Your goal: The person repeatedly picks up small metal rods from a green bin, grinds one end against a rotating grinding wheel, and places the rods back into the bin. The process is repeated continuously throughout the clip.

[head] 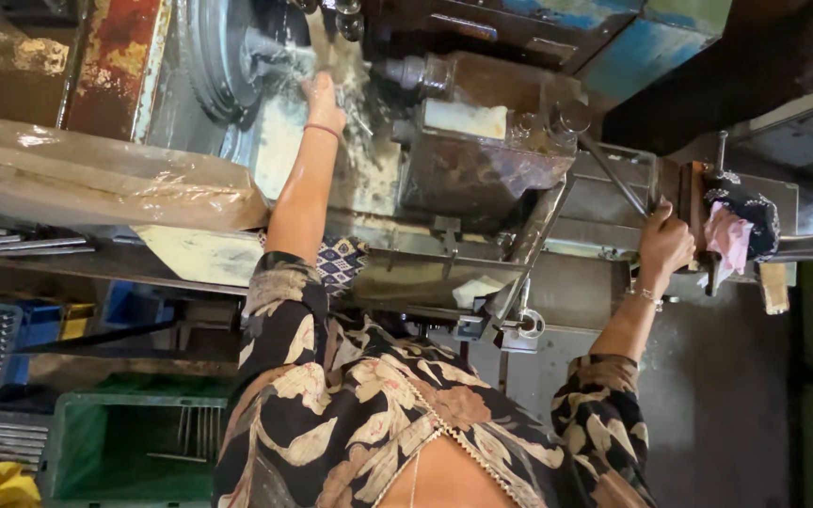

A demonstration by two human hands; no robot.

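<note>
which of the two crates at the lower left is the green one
The nearer crate, low in the frame beside the flowered sleeve, is green with thin metal rods inside; the other crate, above it, is blue.

The left hand (324, 102) reaches up into the wet chuck area of a worn lathe-like machine (463, 169), fingers hidden in coolant spray. The right hand (664, 243) grips a long metal lever (613, 174), just beside a pink and dark cloth (738, 230). A green crate (96, 442) sits lower left.
</note>
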